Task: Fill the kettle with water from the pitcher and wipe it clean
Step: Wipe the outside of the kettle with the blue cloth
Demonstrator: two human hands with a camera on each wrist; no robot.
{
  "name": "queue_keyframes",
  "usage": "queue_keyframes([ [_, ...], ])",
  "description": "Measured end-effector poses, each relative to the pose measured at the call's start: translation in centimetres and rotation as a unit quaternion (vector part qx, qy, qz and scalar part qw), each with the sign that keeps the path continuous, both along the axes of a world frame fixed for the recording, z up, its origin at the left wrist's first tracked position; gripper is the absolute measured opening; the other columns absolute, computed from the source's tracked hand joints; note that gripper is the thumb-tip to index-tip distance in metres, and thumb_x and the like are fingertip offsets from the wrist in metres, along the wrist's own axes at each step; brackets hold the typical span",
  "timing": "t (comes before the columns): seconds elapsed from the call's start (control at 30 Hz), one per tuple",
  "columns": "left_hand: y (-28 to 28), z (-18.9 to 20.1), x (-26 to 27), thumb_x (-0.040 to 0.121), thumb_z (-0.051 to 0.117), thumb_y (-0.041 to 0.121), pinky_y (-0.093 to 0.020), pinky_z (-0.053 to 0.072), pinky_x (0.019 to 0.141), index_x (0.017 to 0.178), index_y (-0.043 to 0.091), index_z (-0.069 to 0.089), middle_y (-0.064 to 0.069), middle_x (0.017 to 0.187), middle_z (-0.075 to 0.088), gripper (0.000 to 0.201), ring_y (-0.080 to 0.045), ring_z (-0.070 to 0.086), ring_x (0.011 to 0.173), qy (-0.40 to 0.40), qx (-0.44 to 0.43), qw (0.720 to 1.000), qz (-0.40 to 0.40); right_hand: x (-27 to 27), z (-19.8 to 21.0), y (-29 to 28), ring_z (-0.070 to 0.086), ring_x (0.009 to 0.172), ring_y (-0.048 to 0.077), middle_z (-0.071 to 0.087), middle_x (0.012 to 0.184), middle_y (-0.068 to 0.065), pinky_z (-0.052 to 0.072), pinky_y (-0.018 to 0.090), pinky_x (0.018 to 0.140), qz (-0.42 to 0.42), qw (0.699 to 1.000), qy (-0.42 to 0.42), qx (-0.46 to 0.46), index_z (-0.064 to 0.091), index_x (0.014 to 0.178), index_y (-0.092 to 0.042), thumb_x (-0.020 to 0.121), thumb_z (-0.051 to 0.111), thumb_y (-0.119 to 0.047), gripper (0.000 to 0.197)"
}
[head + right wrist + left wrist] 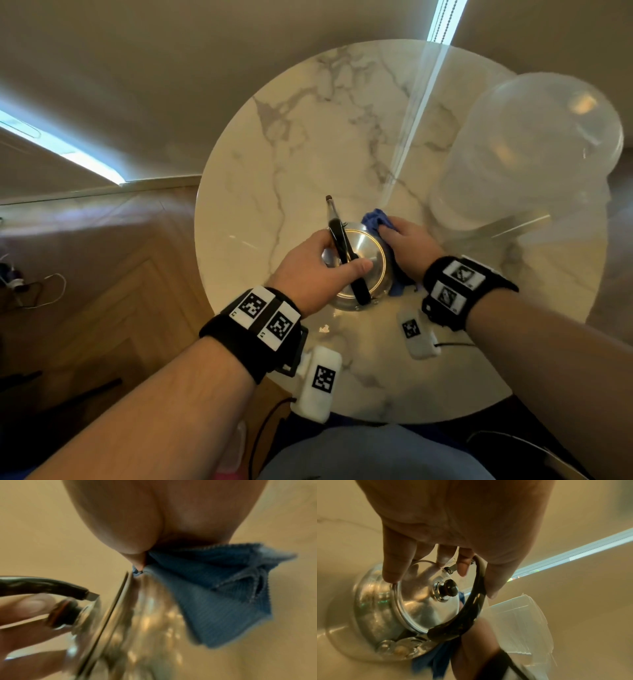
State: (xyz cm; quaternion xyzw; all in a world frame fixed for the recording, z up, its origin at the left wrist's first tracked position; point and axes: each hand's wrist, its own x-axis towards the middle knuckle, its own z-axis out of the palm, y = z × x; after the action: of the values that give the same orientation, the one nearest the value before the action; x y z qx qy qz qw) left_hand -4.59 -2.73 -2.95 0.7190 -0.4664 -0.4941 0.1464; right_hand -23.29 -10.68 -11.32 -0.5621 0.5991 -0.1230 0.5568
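Wiping step: left hand curled round handle steadies lidded kettle on table beside pitcher, right hand pressing cloth against kettle's side; next, probably sweep round the body.

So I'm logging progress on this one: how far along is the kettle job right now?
Filling looks done: the kettle stands on the marble table with its lid on, and the clear pitcher is set aside untouched, though the water level cannot be seen. Wiping is in hand: the left hand grips the black handle while the right hand presses the blue cloth against the kettle's side. How much wiping remains is unclear.
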Motion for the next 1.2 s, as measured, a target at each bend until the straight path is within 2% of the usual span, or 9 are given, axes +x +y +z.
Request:
queue_keyframes([
  [0.23, -0.1, 0.9, -0.3, 0.079, 0.079, 0.06, -0.037, 0.047, 0.105, 0.145, 0.026, 0.034, 0.002, 0.152, 0.053, 0.087, -0.021, 0.059, 0.129, -0.017, -0.003, 1.0, -0.003, -3.1, 1.7, 6.1, 0.066, 0.068, 0.009, 0.071, 0.073, -0.006, 0.044, 0.012, 0.053, -0.016, 0.996, 0.027, -0.078, 0.074, 0.096, -0.034, 0.1, 0.054, -0.023, 0.024],
  [0.33, -0.4, 1.8, -0.5, 0.077, 0.079, 0.063, -0.038, 0.044, 0.111, 0.156, 0.033, 0.019, 0.003, 0.164, 0.039, 0.104, -0.023, 0.057, 0.135, -0.046, -0.034, 0.997, -0.045, -1.9, 1.9, 5.4, 0.063, 0.067, -0.002, 0.069, 0.069, -0.016, 0.043, 0.016, 0.057, -0.025, 0.993, 0.041, -0.106, 0.075, 0.107, -0.039, 0.1, 0.053, -0.022, 0.028],
  [0.43, -1.5, 3.3, 0.2, 0.077, 0.068, 0.071, -0.039, 0.041, 0.114, 0.15, 0.031, 0.043, 0.008, 0.168, 0.032, 0.087, -0.017, 0.043, 0.147, -0.171, -0.11, 0.956, -0.212, -3.0, 1.2, 6.5, 0.065, 0.049, 0.012, 0.069, 0.06, -0.01, 0.05, 0.024, 0.054, -0.018, 0.994, 0.033, -0.102, 0.071, 0.092, -0.037, 0.1, 0.051, -0.02, 0.028],
  [0.53, -2.7, 4.7, 1.3, 0.079, 0.066, 0.063, -0.044, 0.032, 0.124, 0.137, 0.027, 0.061, 0.003, 0.164, 0.04, 0.069, -0.022, 0.025, 0.158, -0.192, -0.119, 0.89, -0.396, -5.0, 1.3, 8.4, 0.063, 0.042, 0.02, 0.073, 0.065, 0.005, 0.051, 0.029, 0.039, 0.029, 0.998, 0.06, -0.023, 0.07, 0.088, -0.033, 0.098, 0.05, -0.014, 0.029],
  [0.67, -4.6, 5.6, 1.4, 0.088, 0.073, 0.031, -0.04, 0.051, 0.1, 0.127, 0.028, 0.069, 0.006, 0.137, 0.065, 0.039, -0.02, 0.054, 0.135, -0.253, -0.144, 0.828, -0.479, -6.8, 1.3, 10.4, 0.065, 0.05, 0.014, 0.073, 0.067, 0.002, 0.053, 0.03, 0.045, 0.067, 0.995, 0.072, 0.014, 0.073, 0.094, -0.041, 0.094, 0.049, -0.01, 0.039],
  [0.87, -5.7, 5.7, 0.9, 0.097, 0.066, 0.036, -0.045, 0.058, 0.083, 0.123, 0.031, 0.069, 0.008, 0.125, 0.068, 0.027, -0.022, 0.065, 0.113, -0.296, -0.169, 0.775, -0.533, -7.6, 1.7, 12.5, 0.066, 0.05, 0.024, 0.073, 0.074, 0.012, 0.05, 0.033, 0.051, 0.053, 0.998, -0.012, 0.026, 0.073, 0.104, -0.038, 0.097, 0.048, -0.01, 0.038],
  [0.93, -5.6, 5.5, 0.8, 0.098, 0.063, 0.037, -0.043, 0.057, 0.082, 0.125, 0.029, 0.069, 0.006, 0.124, 0.068, 0.028, -0.023, 0.065, 0.111, -0.3, -0.173, 0.774, -0.53, -7.6, 1.5, 12.8, 0.066, 0.054, 0.012, 0.073, 0.084, -0.001, 0.052, 0.026, 0.054, 0.052, 0.998, -0.015, -0.022, 0.074, 0.108, -0.042, 0.095, 0.053, -0.006, 0.045],
  [1.03, -5.4, 5.2, 0.6, 0.1, 0.06, 0.035, -0.039, 0.054, 0.079, 0.125, 0.026, 0.068, 0.003, 0.122, 0.068, 0.028, -0.025, 0.065, 0.108, -0.304, -0.18, 0.788, -0.505, -7.1, 1.2, 13.5, 0.071, 0.087, 0.016, 0.058, 0.119, -0.023, 0.063, 0.03, 0.065, 0.044, 0.991, -0.019, -0.123, 0.072, 0.121, -0.044, 0.093, 0.065, -0.018, 0.038],
  [1.2, -5.1, 4.7, -0.2, 0.1, 0.059, 0.038, -0.041, 0.054, 0.082, 0.126, 0.026, 0.068, 0.004, 0.122, 0.067, 0.03, -0.024, 0.066, 0.108, -0.308, -0.177, 0.815, -0.458, -4.5, 1.5, 13.0, 0.066, 0.087, 0.018, 0.058, 0.114, -0.011, 0.061, 0.039, 0.068, 0.103, 0.953, 0.034, -0.282, 0.074, 0.123, -0.029, 0.091, 0.06, -0.033, 0.035],
])
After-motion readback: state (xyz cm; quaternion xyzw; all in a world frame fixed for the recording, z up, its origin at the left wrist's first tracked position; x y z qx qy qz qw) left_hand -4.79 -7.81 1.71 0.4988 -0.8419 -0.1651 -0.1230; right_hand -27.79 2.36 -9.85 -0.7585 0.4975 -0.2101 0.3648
